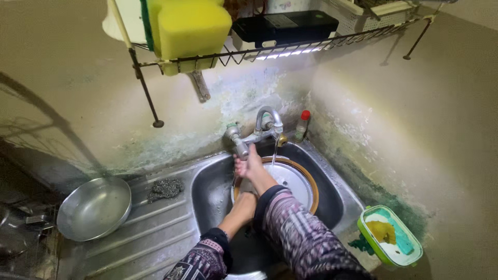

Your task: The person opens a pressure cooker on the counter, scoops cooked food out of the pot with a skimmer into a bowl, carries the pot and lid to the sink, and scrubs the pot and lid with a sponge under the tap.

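Reaching forward over the sink (207,181), the right hand (248,165) stretches up to the tap (259,130), its fingers closed around the handle at the tap's near end. The left hand (245,203) lies lower, just under the right forearm, resting on the rim of the round brown-rimmed plate (295,179) in the basin — whether it grips the rim I cannot tell. A thin stream of water falls onto the plate just right of the right hand. Beyond the tap stands a small red-capped bottle (302,124). Left of the hands, on the draining board, lie a steel scourer (165,189) and a metal bowl (94,208). Right of them sits a green soap tray (389,235). Above hangs a wire rack (270,49) with a yellow sponge (189,27).
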